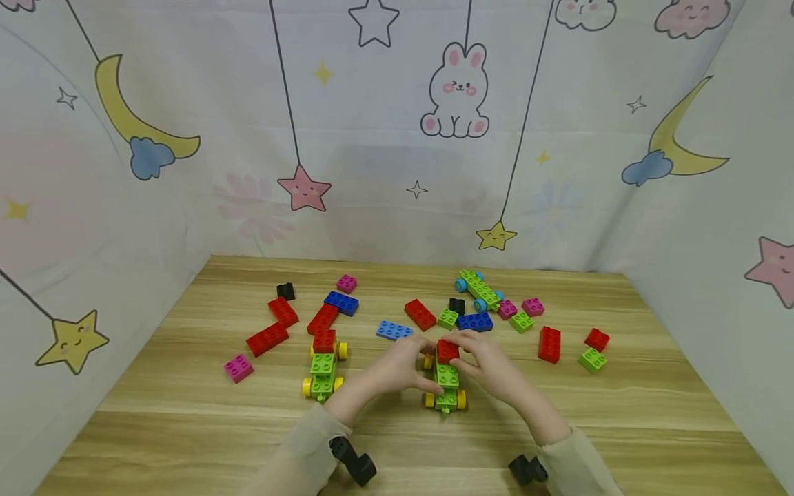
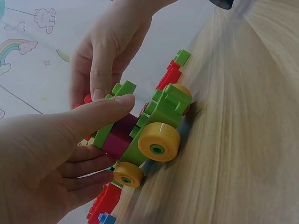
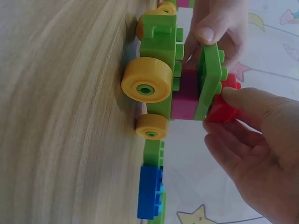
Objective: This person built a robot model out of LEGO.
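Between my hands a toy brick car stands on the table, its green wheeled base on yellow wheels. A magenta brick sits on the base, and a green brick lies across it. At the far end of that green brick is a red brick. My left hand holds the green brick from the left, thumb on its near end and fingers along its side. From the right, my right hand pinches the red brick between thumb and fingers.
A similar car with a red brick on top stands to the left. Behind are a green base with blue wheels, a light blue brick and several loose bricks. Printed cloth walls enclose the table.
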`<state>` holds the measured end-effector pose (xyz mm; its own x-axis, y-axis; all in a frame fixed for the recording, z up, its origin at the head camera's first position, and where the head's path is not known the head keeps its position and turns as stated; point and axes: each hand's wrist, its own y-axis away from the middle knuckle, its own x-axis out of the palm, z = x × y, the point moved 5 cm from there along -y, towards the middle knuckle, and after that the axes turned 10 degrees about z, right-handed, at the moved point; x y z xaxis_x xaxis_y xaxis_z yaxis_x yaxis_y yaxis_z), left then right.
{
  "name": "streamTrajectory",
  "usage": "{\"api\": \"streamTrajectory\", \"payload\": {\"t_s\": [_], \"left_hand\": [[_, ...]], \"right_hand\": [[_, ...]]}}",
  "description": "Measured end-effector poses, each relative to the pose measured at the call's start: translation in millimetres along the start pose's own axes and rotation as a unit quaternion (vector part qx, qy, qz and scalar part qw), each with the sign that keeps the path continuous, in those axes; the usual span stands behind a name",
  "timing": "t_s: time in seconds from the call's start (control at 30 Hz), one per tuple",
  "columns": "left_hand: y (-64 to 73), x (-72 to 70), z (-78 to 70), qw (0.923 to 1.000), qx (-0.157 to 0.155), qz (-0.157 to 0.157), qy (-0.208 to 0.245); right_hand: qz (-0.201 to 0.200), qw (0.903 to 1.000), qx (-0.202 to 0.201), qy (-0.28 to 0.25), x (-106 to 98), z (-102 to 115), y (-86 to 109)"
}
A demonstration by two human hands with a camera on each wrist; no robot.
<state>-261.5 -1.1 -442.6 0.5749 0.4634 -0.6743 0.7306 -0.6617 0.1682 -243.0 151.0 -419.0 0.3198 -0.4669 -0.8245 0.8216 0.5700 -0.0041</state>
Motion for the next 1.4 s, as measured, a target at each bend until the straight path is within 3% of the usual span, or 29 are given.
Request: {"api": "streamTrajectory", "payload": {"t_s": [0.7,0.97,1.4], "left_hand": [[-0.7,0.8,4.1,1.0,-0.003,-0.006,0.004],[-0.7,0.4,4.3,0.9999,-0.001,-0.007,0.012],[-0.8,0.6,4.0,0.9998,0.0,-0.009,0.017]], "right_hand": [[0.011,0.9999,-0.002,0.002,0.3,-0.5,-1.7],[0.015,0.9997,0.016,0.013,-1.1,1.9,-2.0],[-0.001,0.999,-0.008,0.045,-3.5,6.9,-2.6]]}}
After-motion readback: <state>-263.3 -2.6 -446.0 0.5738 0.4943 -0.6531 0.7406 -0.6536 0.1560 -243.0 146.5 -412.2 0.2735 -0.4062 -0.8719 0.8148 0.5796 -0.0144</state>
